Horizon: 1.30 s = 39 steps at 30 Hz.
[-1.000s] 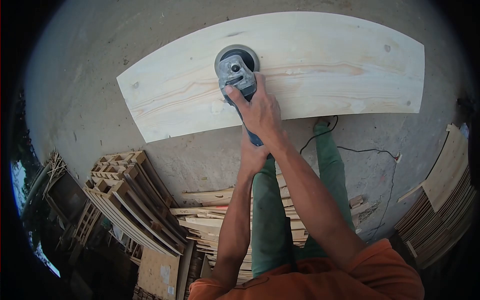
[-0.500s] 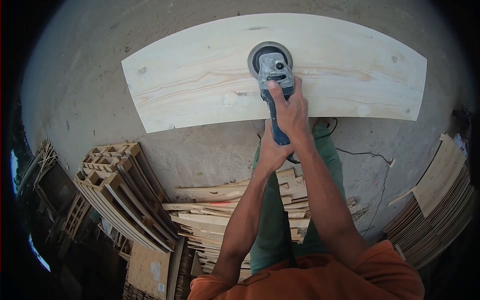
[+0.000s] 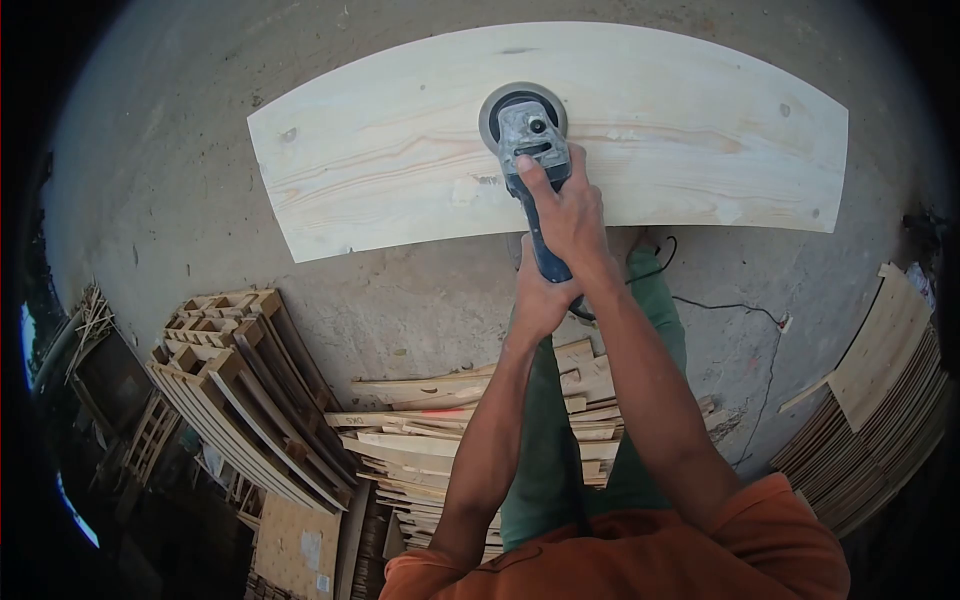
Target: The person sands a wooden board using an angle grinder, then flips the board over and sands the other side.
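An angle grinder (image 3: pixel 533 135) with a round disc rests on a pale wooden board (image 3: pixel 370 160), a little left of the board's middle. Around the front of its body, just behind the grey head, my right hand (image 3: pixel 570 215) is closed, thumb on top. My left hand (image 3: pixel 543 295) grips the rear end of the dark handle, beyond the board's near edge. The underside of the disc is hidden. Brown grain streaks, small knots and a light patch mark the board's surface.
Stacked wooden pallets (image 3: pixel 235 380) stand at lower left. Loose boards (image 3: pixel 420 440) are piled near my legs. On the right are a stack of thin wooden sheets (image 3: pixel 870 440) and a black cable (image 3: pixel 735 305) across the concrete floor (image 3: pixel 400 310).
The grinder and both my hands have shifted slightly left across the board. My grip is the same.
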Motion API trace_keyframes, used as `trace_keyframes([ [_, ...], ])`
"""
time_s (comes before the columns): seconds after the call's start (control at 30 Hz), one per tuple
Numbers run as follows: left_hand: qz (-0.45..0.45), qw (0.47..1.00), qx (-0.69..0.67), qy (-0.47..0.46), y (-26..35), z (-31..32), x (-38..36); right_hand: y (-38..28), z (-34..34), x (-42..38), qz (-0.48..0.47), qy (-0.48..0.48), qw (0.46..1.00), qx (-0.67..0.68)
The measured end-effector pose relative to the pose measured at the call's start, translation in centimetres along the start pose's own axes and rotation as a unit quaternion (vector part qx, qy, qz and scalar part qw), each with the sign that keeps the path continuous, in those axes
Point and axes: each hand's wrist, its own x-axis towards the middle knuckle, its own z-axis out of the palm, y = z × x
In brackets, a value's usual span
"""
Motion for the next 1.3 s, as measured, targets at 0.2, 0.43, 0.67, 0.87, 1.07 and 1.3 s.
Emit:
trace_keyframes([
  [0.2,-0.032,0.995,0.085,-0.048,0.9,3.0,0.3,1.4,-4.3,0.4,0.031,0.036,0.996,0.07],
  [0.43,-0.028,0.994,0.086,-0.057,-0.6,5.8,-0.6,3.6,-7.0,-0.5,0.04,0.062,0.992,0.099],
  [0.67,0.013,1.0,-0.003,0.02,-1.8,2.7,-1.9,2.2,-2.1,-1.2,-0.038,-0.042,0.998,-0.022],
  [0.87,0.028,0.999,0.034,0.01,-1.5,2.7,-0.8,2.7,-2.8,-0.6,-0.016,-0.019,1.0,0.005],
  [1.07,-0.021,0.995,0.08,-0.057,-2.4,11.5,-0.7,6.7,-12.0,0.0,0.002,0.049,0.998,0.045],
  [1.3,-0.01,0.997,0.058,-0.043,-2.1,15.9,0.6,6.9,-15.9,2.1,0.011,0.03,0.999,0.025],
])
